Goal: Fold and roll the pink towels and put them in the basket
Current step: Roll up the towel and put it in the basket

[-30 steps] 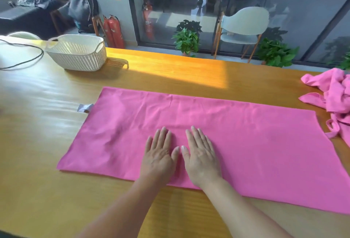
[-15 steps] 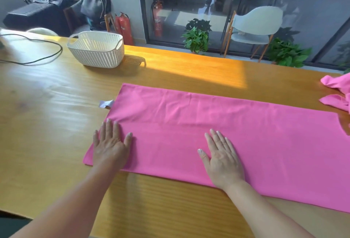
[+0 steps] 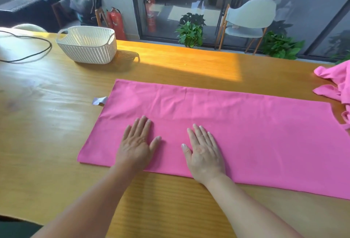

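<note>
Pink towel (image 3: 236, 129) is spread out flat across the middle of the wooden table (image 3: 47, 143), a long rectangle running left to right with a few soft creases near its far edge. It looks like it's doubled over, though I can't really make out the layers from this angle. A little grey tag (image 3: 99, 101) pokes out at its left edge.

Both hands sit palm-down on the near part of the towel, side by side with a gap between them. Left hand (image 3: 135, 145) has straight fingers held close together, thumb out to the side. Right hand (image 3: 204, 154) is the same deal, fingers flat and slightly fanned. Neither one grips anything, they just press on the fabric.

White basket (image 3: 88, 45) stands at the far left of the table, well apart from the towel. A crumpled pile of pink towels (image 3: 335, 84) lies at the right edge.
</note>
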{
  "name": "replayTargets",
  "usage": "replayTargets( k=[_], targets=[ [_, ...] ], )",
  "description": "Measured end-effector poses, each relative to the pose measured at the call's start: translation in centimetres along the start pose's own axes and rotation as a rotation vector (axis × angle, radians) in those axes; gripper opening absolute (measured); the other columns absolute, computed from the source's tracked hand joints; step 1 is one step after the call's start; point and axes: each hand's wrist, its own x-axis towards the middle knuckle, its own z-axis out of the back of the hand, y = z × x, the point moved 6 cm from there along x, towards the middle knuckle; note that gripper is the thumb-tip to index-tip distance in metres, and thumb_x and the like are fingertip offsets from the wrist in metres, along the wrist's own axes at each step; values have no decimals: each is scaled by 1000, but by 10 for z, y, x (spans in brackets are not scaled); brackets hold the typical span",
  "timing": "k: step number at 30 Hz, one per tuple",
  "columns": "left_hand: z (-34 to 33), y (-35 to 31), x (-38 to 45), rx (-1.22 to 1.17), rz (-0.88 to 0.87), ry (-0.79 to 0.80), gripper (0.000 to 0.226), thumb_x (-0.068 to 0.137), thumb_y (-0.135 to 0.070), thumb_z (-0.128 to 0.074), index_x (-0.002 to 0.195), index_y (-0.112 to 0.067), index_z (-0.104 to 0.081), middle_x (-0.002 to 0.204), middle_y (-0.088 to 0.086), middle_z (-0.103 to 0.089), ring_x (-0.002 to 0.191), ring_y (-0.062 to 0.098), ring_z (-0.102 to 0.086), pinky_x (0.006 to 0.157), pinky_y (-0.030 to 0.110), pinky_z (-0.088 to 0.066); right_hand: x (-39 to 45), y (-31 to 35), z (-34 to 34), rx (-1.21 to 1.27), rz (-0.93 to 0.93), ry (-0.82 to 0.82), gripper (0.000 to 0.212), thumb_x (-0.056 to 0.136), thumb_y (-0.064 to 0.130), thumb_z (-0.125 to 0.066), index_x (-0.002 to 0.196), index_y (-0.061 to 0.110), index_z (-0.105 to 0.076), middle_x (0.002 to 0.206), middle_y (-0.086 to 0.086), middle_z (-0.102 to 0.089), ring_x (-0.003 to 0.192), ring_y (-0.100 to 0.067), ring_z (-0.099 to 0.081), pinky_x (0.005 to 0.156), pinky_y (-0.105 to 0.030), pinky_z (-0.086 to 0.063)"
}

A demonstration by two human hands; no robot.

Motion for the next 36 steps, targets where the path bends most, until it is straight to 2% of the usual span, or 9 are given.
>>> replayTargets(
  k=[5, 9, 12, 20, 23, 26, 29, 32, 36],
  targets=[
    [13, 62, 8, 12, 230, 71, 83, 89, -67, 3, 155, -18, 6, 161, 0, 18, 148, 14, 17, 122, 39, 7, 1, -1, 1, 1, -5, -5, 65, 102, 55, -14, 158, 24, -8, 166, 5, 3, 151, -9, 10, 118, -27, 18],
    [8, -7, -4, -118, 46, -13, 69, 98, -55, -11, 154, -19, 8, 161, -2, 17, 146, 11, 21, 121, 35, 11, 3, 2, 1, 1, -24, 21, 67, 101, 57, -13, 158, 25, -4, 166, 6, 6, 151, -9, 12, 118, -29, 18],
    [-9, -53, -18, -93, -51, 15, 75, 92, -66, 1, 152, -24, 10, 160, -7, 19, 146, 9, 23, 120, 33, 14, -1, -1, 1, 13, -47, 29, 68, 100, 59, -14, 158, 26, -3, 166, 6, 6, 151, -9, 12, 120, -31, 15],
    [-10, -53, -19, 0, -81, 45, 90, 83, -75, 12, 157, -23, 1, 162, -6, 14, 148, 12, 18, 121, 37, 9, -42, -61, 15, -41, -168, 31, 78, 93, 69, 0, 159, 27, -1, 165, 7, 10, 150, -9, 14, 122, -32, 13],
    [-3, -61, -25, -73, -159, 90, 88, 84, -74, 6, 157, -24, -2, 162, -5, 14, 147, 11, 20, 120, 35, 12, -53, -74, 25, 47, -137, 58, 74, 96, 67, -13, 159, 28, -5, 164, 11, 10, 151, -8, 11, 123, -30, 7],
    [12, -81, -51, -196, -375, 50, 76, 89, -72, -26, 148, -26, -36, 158, -2, -24, 147, 17, -17, 121, 33, -13, -75, -87, 47, 218, -135, 35, 56, 96, 51, -46, 148, 33, -36, 163, 15, -9, 148, -7, -18, 121, -25, -15],
    [22, -115, -83, -175, -679, -14, 53, 79, -62, -58, 119, -27, -59, 127, -5, -53, 119, 16, -53, 101, 29, -42, -108, -108, 64, 149, -75, 65, 31, 78, 34, -56, 108, 32, -56, 134, 18, -41, 120, -5, -48, 104, -26, -41],
    [29, -148, -91, -131, -803, -40, 42, 73, -55, -69, 107, -29, -67, 111, -9, -59, 105, 10, -59, 91, 24, -48, -121, -124, 79, 0, 16, 137, 19, 75, 28, -52, 94, 29, -53, 110, 18, -44, 105, -5, -47, 93, -22, -41],
    [33, -190, -87, -72, -862, -36, 38, 70, -56, -72, 97, -30, -70, 100, -12, -62, 90, 8, -63, 78, 21, -53, -114, -125, 96, -118, 147, 47, 13, 66, 18, -69, 76, 21, -61, 89, 9, -58, 81, -12, -59, 74, -25, -52]
  ],
)
